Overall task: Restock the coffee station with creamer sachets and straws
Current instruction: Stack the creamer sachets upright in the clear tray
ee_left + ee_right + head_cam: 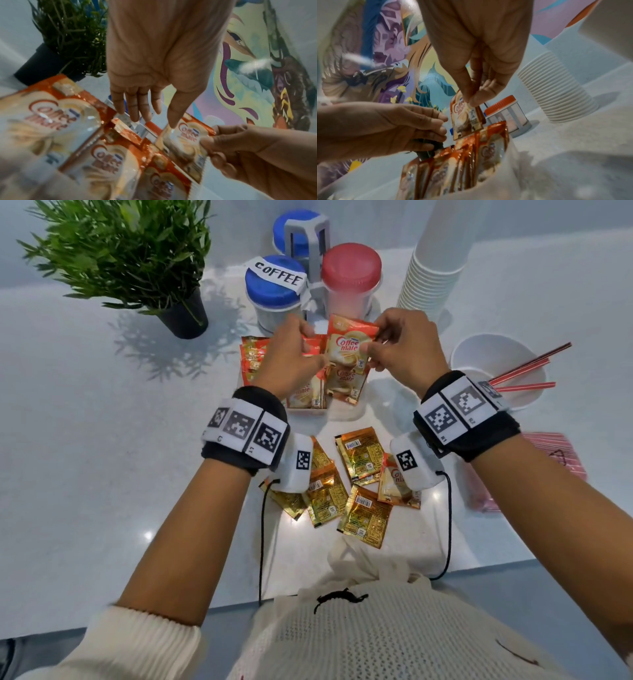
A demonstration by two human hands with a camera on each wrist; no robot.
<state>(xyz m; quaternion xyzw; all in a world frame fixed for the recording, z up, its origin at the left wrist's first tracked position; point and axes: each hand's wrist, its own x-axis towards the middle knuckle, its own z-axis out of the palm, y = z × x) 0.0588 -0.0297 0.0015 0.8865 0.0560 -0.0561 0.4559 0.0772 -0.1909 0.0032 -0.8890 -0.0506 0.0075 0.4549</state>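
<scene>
My right hand (pixel 368 347) pinches one orange Coffee mate creamer sachet (pixel 347 347) by its right edge and holds it upright just above a clear container (pixel 306 410) packed with standing sachets. The right wrist view shows thumb and fingers (pixel 469 100) clamped on that sachet (pixel 464 121). My left hand (pixel 308 344) hovers beside it with fingers (pixel 137 116) pointing down onto the tops of the packed sachets, and its thumb touches the held sachet (pixel 185 143). Several loose sachets (pixel 359 457) lie on the counter under my wrists. Red straws (pixel 524 371) lean in a white cup (pixel 479 350).
Behind the container stands a rack of jars: a blue-lidded one labelled COFFEE (pixel 274 285) and a red-lidded one (pixel 351 272). A tall stack of paper cups (pixel 431 278) is at back right, a potted plant (pixel 137 258) at back left. A pink straw packet (pixel 555 453) lies far right.
</scene>
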